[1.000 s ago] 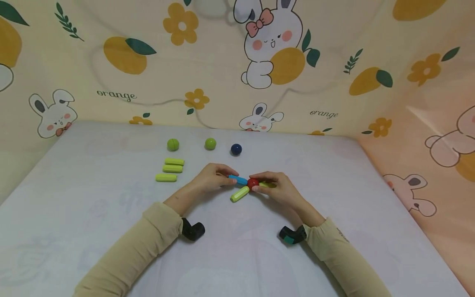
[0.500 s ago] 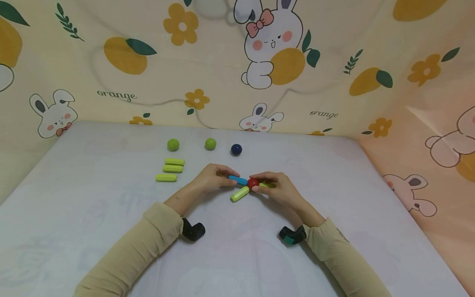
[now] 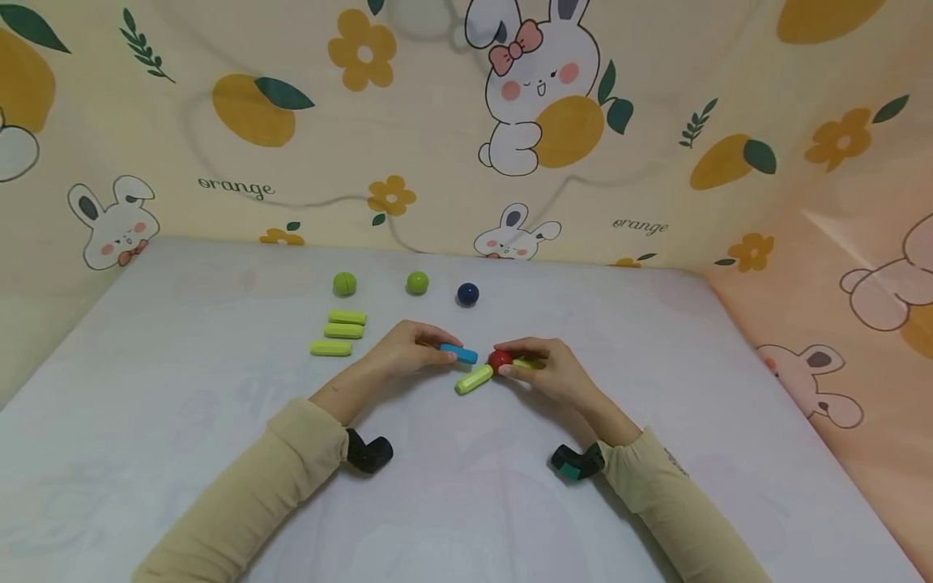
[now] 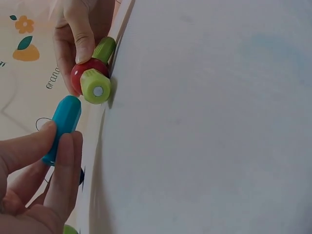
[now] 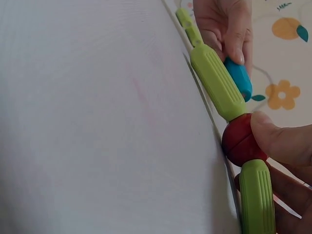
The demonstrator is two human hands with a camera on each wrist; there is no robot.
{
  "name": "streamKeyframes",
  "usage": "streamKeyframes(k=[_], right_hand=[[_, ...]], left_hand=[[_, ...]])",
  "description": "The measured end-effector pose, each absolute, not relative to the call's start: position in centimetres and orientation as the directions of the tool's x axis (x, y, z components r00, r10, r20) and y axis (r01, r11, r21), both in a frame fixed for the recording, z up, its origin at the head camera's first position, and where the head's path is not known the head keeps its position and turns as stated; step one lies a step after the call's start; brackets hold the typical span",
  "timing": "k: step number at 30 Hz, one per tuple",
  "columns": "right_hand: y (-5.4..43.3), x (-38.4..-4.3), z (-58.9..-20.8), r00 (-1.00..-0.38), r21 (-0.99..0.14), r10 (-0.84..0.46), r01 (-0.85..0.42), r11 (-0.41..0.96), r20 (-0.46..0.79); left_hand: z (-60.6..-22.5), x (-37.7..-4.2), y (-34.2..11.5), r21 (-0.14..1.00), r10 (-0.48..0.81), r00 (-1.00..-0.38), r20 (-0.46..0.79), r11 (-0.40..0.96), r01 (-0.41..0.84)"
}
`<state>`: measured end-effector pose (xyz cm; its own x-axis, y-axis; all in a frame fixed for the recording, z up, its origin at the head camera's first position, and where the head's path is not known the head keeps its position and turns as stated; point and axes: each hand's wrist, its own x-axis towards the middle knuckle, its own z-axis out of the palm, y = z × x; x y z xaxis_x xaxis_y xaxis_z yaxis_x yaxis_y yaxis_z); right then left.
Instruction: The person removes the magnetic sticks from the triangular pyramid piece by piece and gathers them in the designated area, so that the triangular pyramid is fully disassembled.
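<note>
My left hand (image 3: 406, 350) pinches a blue stick (image 3: 459, 354) between thumb and fingers. In the left wrist view the blue stick (image 4: 66, 119) points toward the red ball, with a small gap between them. My right hand (image 3: 550, 366) grips the red ball (image 3: 500, 362) with thumb and fingertips. Two yellow-green sticks are joined to that ball: one stick (image 3: 475, 379) angles toward the near left, and the other stick (image 5: 257, 197) runs back beneath the right hand. The near stick's end shows a pale round disc (image 4: 98, 91).
Farther back on the white table (image 3: 466, 486) sit two green balls (image 3: 345, 284) and a dark blue ball (image 3: 468, 294). Several loose yellow-green sticks (image 3: 344, 331) lie left of the left hand. A patterned cloth (image 3: 437, 121) rises behind the table.
My left hand has drawn the blue stick away to the left, off the red ball it was touching. The right hand keeps its grip on the ball in nearly the same spot.
</note>
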<state>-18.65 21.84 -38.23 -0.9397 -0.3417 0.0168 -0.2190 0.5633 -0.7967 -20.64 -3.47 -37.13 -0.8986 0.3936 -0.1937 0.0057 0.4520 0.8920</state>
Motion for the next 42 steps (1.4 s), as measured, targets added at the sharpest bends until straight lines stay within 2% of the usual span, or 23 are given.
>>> streamKeyframes(k=[13,23,42], right_hand=[[21.8,-18.6,-38.1,-0.94,-0.789,-0.342,-0.215,0.576,0.006],[21.8,-18.6,-38.0,-0.939,-0.775,-0.344,-0.22,0.593,0.003],[21.8,-18.6,-37.7,-0.935,-0.779,-0.354,-0.217,0.588,-0.006]], left_hand=[[-37.0,-20.1,-5.4,0.895,0.392,-0.906,-0.162,0.445,0.033],[-36.6,-19.8,-7.6,0.886,0.34,-0.913,-0.223,0.461,-0.045],[-36.3,-18.6,-12.4,0.863,0.344,-0.924,-0.166,0.504,0.032]])
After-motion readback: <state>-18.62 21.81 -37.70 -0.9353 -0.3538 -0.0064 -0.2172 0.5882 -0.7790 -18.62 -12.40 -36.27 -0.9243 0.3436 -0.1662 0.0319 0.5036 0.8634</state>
